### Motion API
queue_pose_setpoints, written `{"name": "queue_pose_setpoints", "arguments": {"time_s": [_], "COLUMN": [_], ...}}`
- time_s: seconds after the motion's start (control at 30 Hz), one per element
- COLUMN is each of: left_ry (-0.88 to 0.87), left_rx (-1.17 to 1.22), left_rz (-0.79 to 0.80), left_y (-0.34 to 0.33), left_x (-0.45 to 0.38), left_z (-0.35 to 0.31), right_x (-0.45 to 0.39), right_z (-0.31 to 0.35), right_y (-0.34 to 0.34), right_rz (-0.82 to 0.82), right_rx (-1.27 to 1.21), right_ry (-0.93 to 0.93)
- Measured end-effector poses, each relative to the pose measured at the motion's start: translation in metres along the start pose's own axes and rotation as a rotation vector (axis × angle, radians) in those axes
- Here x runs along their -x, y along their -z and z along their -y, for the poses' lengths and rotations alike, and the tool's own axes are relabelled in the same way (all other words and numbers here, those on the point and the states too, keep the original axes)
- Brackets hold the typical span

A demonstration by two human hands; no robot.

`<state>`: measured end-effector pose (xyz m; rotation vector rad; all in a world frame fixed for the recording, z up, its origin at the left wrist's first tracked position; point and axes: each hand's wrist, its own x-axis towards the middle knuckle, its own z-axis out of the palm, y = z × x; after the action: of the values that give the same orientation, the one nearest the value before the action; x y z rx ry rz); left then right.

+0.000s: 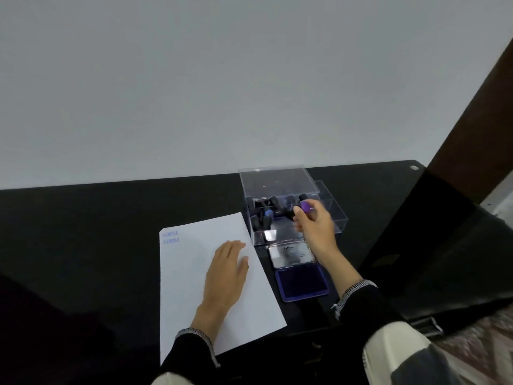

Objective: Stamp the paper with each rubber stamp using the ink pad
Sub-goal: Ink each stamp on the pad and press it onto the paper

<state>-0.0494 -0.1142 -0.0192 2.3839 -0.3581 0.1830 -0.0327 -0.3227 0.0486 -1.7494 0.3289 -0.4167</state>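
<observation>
Left hand (226, 269) lies flat on the paper (194, 273), while the right hand (313, 222) has its grip clamped on a purple-topped stamp (304, 207) over the clear box (280, 204), the open ink pad (301, 282) just beside the paper on the dark surface (83, 223).

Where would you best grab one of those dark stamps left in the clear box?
By its rounded knob, from above. The stamps stand handle-up inside the clear box, whose walls block the sides. The right hand seems to hold the purple-topped stamp that way.
</observation>
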Motion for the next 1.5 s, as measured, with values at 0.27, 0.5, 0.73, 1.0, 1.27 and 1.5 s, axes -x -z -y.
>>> {"name": "queue_pose_setpoints", "arguments": {"time_s": [0.27,0.5,0.73,1.0,1.27,1.5], "left_ry": [0.091,0.092,0.082,0.084,0.068,0.063], "left_rx": [0.005,-0.014,-0.021,-0.022,-0.023,-0.026], "left_rz": [-0.038,-0.060,-0.067,-0.060,-0.083,-0.092], "left_y": [-0.010,-0.014,-0.016,-0.015,-0.015,-0.017], "left_x": [-0.001,-0.002,-0.003,-0.002,-0.003,-0.003], "left_z": [0.006,0.008,0.011,0.010,0.011,0.011], "right_x": [-0.033,-0.048,-0.053,-0.054,-0.052,-0.047], "right_z": [-0.004,0.004,0.021,0.023,0.017,0.021], "right_y": [-0.008,-0.016,-0.027,-0.036,-0.034,-0.042], "right_rz": [0.099,0.191,0.283,0.352,0.292,0.150], "right_rx": [0.504,0.779,1.224,1.323,1.314,0.913], "right_ry": [0.079,0.096,0.216,0.162,0.120,0.048]}}
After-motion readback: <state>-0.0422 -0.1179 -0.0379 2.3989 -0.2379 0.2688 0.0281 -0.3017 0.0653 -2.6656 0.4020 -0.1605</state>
